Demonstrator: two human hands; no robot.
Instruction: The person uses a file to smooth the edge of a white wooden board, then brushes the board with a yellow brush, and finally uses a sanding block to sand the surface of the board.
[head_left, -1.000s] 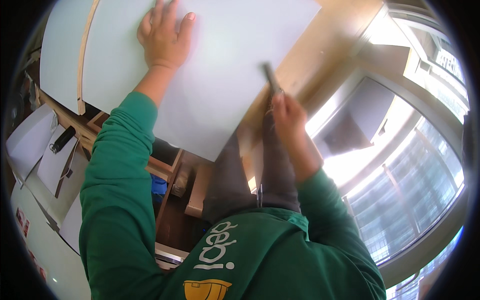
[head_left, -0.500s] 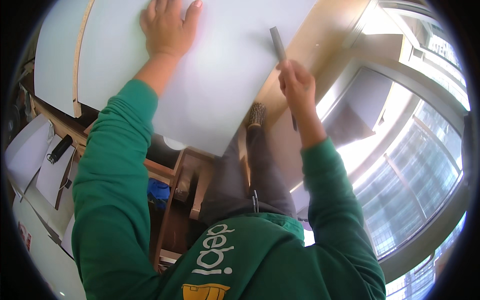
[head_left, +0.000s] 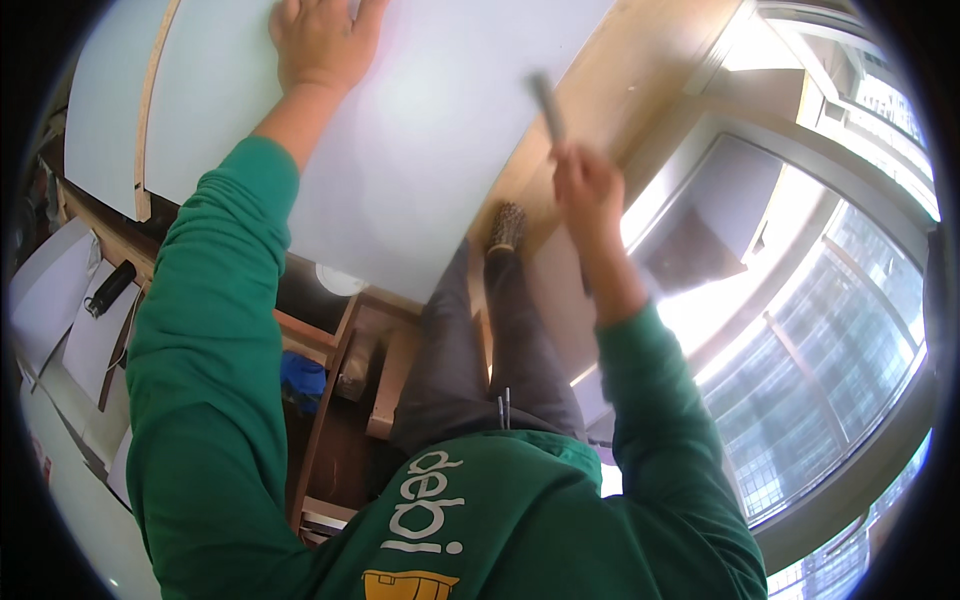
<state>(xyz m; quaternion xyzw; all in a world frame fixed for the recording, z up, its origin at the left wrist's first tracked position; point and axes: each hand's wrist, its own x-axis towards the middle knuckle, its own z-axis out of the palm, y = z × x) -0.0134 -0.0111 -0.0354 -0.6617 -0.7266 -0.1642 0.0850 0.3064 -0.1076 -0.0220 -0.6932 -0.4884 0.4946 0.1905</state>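
Observation:
A large white panel (head_left: 420,130) fills the upper middle of the view. Flat on it, with fingers spread and the tips cut off by the upper edge, rests my left hand (head_left: 325,45). My right hand (head_left: 588,190) is closed round a long, flat grey bar that looks like a file (head_left: 546,105). The file's far end is smeared by motion, and it points up and away beside the panel's right edge. Whether it touches that edge I cannot tell.
Left of the panel lies another white panel with a raw chipboard edge (head_left: 155,110). Below are wooden compartments with a blue cloth-like item (head_left: 303,375). A dark bottle (head_left: 110,290) lies on white boards at the left. A bright window (head_left: 810,350) stands at the right.
My right hand and the file have drawn back a little toward me. My left hand sits slightly farther up and left in the view, still on the panel, as the view shifts.

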